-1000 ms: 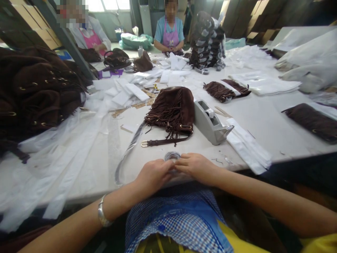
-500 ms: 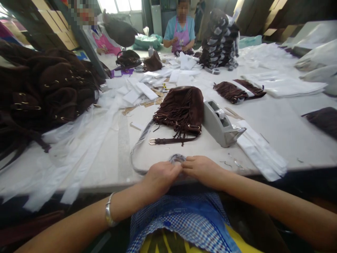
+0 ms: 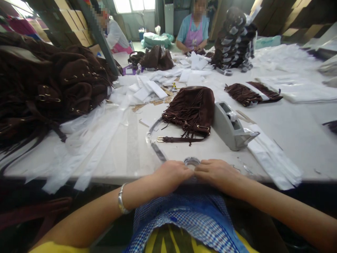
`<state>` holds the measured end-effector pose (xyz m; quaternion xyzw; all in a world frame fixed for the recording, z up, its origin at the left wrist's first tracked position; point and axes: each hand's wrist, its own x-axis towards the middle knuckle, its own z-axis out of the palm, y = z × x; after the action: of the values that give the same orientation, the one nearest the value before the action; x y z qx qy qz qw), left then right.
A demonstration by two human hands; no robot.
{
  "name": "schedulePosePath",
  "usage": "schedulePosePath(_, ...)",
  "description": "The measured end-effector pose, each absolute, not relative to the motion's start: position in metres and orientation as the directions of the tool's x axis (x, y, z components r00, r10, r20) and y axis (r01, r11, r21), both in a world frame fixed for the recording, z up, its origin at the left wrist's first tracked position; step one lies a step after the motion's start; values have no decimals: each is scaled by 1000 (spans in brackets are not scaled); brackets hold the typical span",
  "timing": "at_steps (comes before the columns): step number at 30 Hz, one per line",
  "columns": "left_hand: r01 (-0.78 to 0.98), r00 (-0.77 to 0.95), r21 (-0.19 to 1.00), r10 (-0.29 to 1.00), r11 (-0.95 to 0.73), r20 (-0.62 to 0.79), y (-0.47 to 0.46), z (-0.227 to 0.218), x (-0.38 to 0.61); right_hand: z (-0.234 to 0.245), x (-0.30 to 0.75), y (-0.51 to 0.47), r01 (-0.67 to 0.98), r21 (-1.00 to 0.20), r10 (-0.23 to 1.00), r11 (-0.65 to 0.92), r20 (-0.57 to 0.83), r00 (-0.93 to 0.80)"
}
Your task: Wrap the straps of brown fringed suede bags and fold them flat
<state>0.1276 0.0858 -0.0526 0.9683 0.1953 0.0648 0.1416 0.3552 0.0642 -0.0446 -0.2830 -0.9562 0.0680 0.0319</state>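
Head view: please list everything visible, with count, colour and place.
Fringed bag: one, brown, centre
Tape dispenser: one, grey, right of bag
Banded bundle: one, brown, beyond dispenser
Bag heap: one, brown, left
Stacked bundles: many, brown, back right
Flat pieces: many, white, beyond bag
Long strips: several, whitish, both sides
People: at least two, white and blue tops, back
Table: one, white, beneath
Coil: one, greyish, between hands
Bracelet: one, silver, left wrist
Left hand, right hand: two, bare, at coil

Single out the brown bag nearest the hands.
The fringed bag left of the grey tape dispenser, its strap running to the left hand. The white-banded bundle and the heaped brown bags at far left lie farther off.
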Motion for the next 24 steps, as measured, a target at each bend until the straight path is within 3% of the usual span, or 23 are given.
schedulePosePath(6, 289, 916, 336, 360, -896, 174, 89, -62, 110, -44, 380, 72, 462, -117, 467, 879, 16, -884)
schedulePosePath(9, 337, 894, 389, 420, -857, 152, 87, -64, 112, -42, 383, 76, 444, -49, 446, 895, 29, -895)
schedulePosePath(14, 563, 760, 392, 642, -728, 101, 85, -60, 122, -44, 359, 63, 613, 58, 604, 788, 114, -788)
schedulePosePath(18, 598, 699, 435, 704, -673, 127, 87, -63, 119, -52, 338, 53, 700, -93, 704, 708, 167, -690)
schedulePosePath(21, 493, 769, 479, 621, -727, 150, 98, -63, 108, -60, 341, 64, 622, -125, 634, 773, 177, -753)
schedulePosePath(24, 438, 826, 423, 541, -793, 159, 117, -58, 96, -64, 356, 85, 478, -90, 487, 874, 175, -856)
